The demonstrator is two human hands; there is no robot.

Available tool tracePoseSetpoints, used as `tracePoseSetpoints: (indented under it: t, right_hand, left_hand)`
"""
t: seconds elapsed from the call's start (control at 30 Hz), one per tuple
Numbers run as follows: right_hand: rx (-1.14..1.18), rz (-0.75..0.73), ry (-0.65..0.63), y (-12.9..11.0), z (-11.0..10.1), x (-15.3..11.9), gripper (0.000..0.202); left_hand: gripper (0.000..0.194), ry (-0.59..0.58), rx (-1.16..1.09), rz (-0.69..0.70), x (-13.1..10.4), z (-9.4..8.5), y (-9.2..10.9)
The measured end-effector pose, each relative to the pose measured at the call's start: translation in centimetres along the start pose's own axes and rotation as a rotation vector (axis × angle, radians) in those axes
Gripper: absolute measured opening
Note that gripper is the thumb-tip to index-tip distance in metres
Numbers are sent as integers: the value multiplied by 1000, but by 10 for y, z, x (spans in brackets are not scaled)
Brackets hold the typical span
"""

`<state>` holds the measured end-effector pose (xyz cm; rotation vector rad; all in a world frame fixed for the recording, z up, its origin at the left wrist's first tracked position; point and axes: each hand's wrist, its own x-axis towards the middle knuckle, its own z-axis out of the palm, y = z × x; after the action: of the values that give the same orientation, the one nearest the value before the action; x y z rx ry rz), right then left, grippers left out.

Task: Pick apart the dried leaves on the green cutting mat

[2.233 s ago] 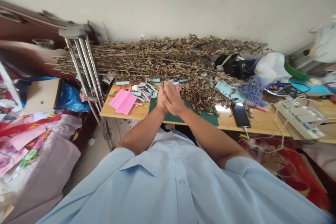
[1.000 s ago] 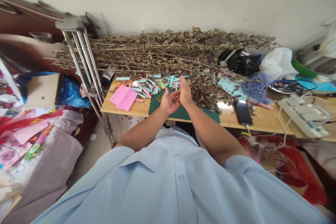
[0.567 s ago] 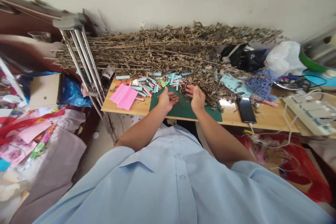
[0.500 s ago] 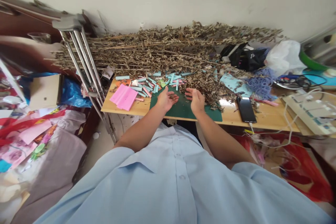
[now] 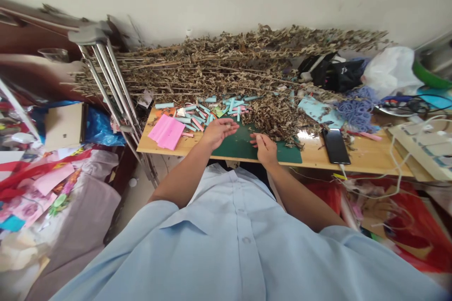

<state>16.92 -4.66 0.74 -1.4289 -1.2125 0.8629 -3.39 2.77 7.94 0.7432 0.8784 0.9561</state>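
Observation:
Over the left part of a green cutting mat (image 5: 240, 146), my left hand (image 5: 219, 133) is half turned up, its fingers curled with the thumb over them around a few dark dried leaf bits. My right hand (image 5: 266, 148) hovers above the mat's right half, fingers bent in and thumb against them; whatever it may hold is hidden. The hands are apart. A heap of crumbled dried leaves (image 5: 278, 120) lies just beyond my right hand. Small blue and pink paper rolls (image 5: 201, 115) are scattered past my left hand, with pink paper sheets (image 5: 166, 132) to its left.
Long dried leafy stalks (image 5: 197, 68) lie along the wall. Metal crutches (image 5: 113, 84) lean at the table's left end. On the right are a phone (image 5: 335, 146) with a cable, blue-purple string (image 5: 358, 108), a white plastic bag (image 5: 390, 73) and a power strip (image 5: 423, 146).
Both hands were more open, palms facing each other. My left hand's fingers have curled over the leaf bits, and my right hand has closed and dropped slightly nearer my body.

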Motion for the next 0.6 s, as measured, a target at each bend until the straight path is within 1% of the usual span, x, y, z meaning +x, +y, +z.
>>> tracePoseSetpoints:
  t: [0.1,0.17,0.27,0.33,0.43,0.5,0.6]
  right_hand:
    - [-19,-19,15,3,1,-2,46]
    - [-20,-30,17,4,2,-3,45]
    - [-14,-42,13,3,2,-4,42]
    - [-14,-46,14,3,2,-4,42]
    - [-29,-51,13,3,3,-5,42]
    - [-41,-53,7,3,3,-5,42]
    - [-45,-56,3,3,3,-5,42]
  left_hand:
    - [25,73,262,122,8,-13,21]
    - [27,121,457,179,13,-23,31]
    - [20,140,766,288,17,-38,33]
    - [18,107,1009,365,18,-46,28]
    - [23,49,1300,398,17,-54,18]
    - [21,0,1429,438,17,-57,13]
    - [18,-96,1511,515,19,-60,9]
